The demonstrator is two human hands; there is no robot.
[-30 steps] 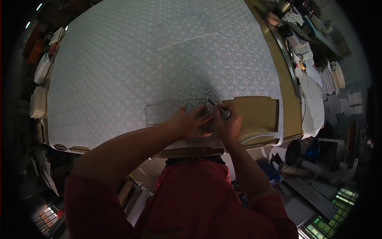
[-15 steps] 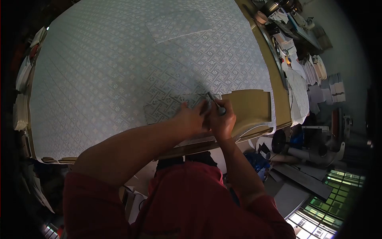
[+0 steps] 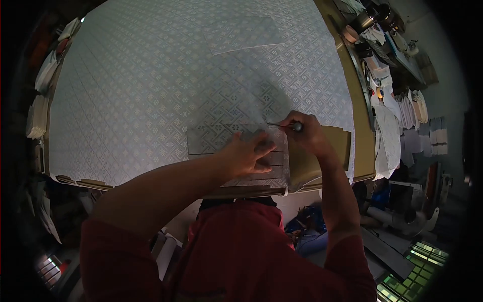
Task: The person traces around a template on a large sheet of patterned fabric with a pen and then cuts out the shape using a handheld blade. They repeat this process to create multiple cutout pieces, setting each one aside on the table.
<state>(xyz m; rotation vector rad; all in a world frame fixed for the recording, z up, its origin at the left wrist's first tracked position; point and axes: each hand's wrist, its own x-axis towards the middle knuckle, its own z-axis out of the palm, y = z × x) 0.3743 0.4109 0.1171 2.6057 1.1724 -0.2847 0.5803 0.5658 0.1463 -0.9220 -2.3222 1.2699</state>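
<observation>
A pale grey cloth [image 3: 136, 95] with a woven lattice-and-flower pattern covers most of the table. Flat on a rectangular patterned piece [image 3: 201, 140] at the near edge lies my left hand [image 3: 247, 153], its fingers spread. Just right of it, my right hand [image 3: 308, 132] grips a slim tool [image 3: 298, 127] with a thin metal shaft and a rounded, shiny butt. The shaft points left and its tip meets the cloth along the piece's far edge. The tool's exact kind does not show. Dark slits or lines run across the piece beside my left hand.
Tan tabletop [image 3: 322, 163] shows through a cut-out in the cloth at the right. Another patterned patch [image 3: 246, 36] lies farther back. A long metal strip [image 3: 358, 75] runs along the right edge, with paper stacks [image 3: 410, 108] beyond. More papers [image 3: 37, 118] stand at the left.
My right hand has moved right, away from my left hand, and turned the tool so its shaft points left. The left hand's fingers are more spread, and the piece beneath shows more.
</observation>
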